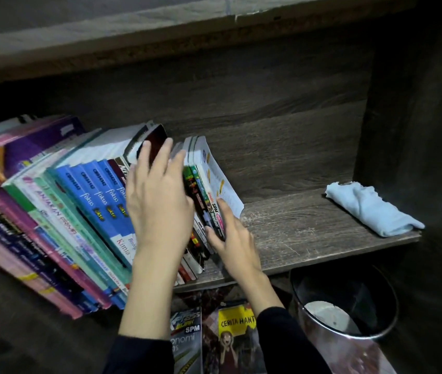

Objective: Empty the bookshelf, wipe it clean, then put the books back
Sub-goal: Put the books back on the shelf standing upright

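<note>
Mid-shelf now, and I judge this is the put-back step: the cloth [370, 209] lies folded at 3 o'clock, on the bare end of the shelf [308, 228]. It could equally be the emptying; the scene alone won't settle it.

My left hand [157, 201] is spread, fingers straight, flat against the big row [79, 201]. That row fills the shelf from 9 o'clock and leans hard left, blue spines nearest me. My right hand [233, 241] is on the slim books [206, 168] at 1 o'clock of the left. They stand upright, glossy and thin, with the outer one fanning open. It's blurred, so I cannot tell whether I'm pinching them or just pushing.

Next I need to close the gap and square the slim ones against the row. They look slippery and floppy, so steady pressure from both sides.

2 more books [237, 327] wait on the floor at 6 o'clock, with the bin [335, 287] at 5.
</note>
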{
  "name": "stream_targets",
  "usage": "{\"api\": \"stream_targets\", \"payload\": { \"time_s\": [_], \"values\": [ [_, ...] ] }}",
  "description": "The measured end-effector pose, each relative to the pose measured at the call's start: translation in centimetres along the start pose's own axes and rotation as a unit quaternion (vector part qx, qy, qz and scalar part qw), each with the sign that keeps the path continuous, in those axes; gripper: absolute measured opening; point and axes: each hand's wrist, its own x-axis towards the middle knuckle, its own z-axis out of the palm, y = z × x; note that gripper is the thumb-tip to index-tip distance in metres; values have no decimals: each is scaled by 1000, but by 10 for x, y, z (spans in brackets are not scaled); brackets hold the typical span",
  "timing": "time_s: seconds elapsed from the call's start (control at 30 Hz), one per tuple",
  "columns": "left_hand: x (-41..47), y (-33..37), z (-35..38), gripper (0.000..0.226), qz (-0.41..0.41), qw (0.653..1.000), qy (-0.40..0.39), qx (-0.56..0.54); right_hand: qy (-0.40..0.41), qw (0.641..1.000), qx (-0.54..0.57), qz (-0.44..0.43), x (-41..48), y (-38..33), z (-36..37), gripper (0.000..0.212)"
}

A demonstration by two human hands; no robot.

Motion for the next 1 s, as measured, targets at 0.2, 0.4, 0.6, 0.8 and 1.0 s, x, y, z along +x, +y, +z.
{"api": "stream_targets", "payload": {
  "time_s": [0.2,0.4,0.6,0.8,1.0],
  "values": [
    [-3,-4,15,75,-49,986,-82,135,5,1000,22,0,-1,1,0,62],
    [-3,-14,29,69,-30,988,-63,139,13,999,28,-9,0,3,2,63],
    [-5,-21,37,46,4,997,5,78,17,999,29,-8,0,5,4,63],
    [-8,-20,39,35,7,998,60,14,18,999,32,-11,-1,6,4,63],
    [-20,-9,44,21,-22,990,135,-36,12,998,53,-10,-3,8,4,62]
  ]
}}
